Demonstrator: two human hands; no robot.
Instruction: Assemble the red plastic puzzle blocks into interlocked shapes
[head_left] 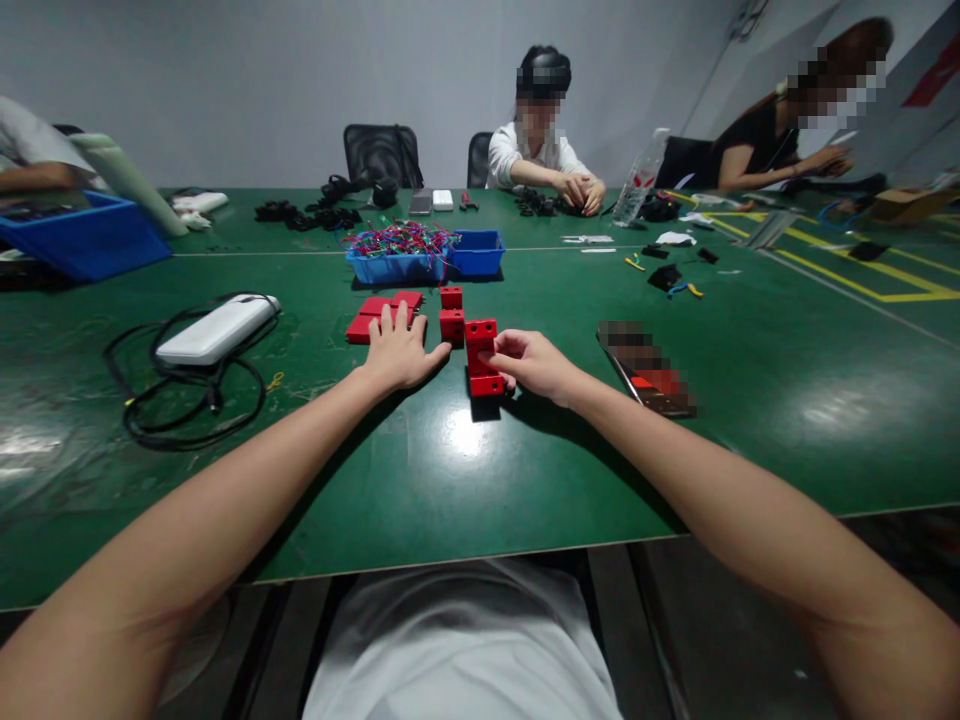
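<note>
My right hand (536, 366) pinches a red block with small round holes (481, 350), holding it upright at the middle of the green table (420, 480). Just beyond and left of it stands a second red block (451, 322). My left hand (401, 350) has its fingers spread over the near right part of a group of flat red pieces (367, 322). Its thumb points toward the second red block; whether the two touch, I cannot tell. The fingers cover part of the flat pieces.
Left lies a white power bank (219, 330) with a looped black cable (139, 425). A phone (645, 370) lies right. Beyond are a blue tray of coloured wires (397, 262), a smaller blue bin (480, 255), a plastic bottle (641, 180) and a seated person (540, 150).
</note>
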